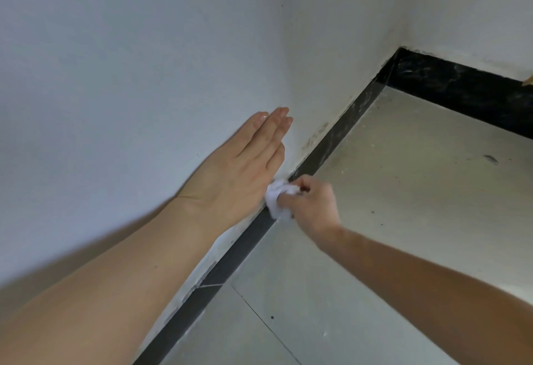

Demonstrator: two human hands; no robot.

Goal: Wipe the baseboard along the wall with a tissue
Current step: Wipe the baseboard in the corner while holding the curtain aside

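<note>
A black baseboard (331, 145) runs diagonally along the foot of the white wall (144, 61), from the lower left up to a corner at the upper right. My right hand (313, 206) grips a crumpled white tissue (278, 195) and holds it against the baseboard near the middle of the view. My left hand (245, 162) lies flat on the wall just above the tissue, fingers straight and together. The stretch of baseboard beyond the tissue looks dusty and streaked with white.
Grey floor tiles (403, 191) spread to the right of the baseboard, speckled with dust and small dark spots. A second black baseboard (461, 87) runs along the far wall from the corner. A small tan object (528, 80) shows at the right edge.
</note>
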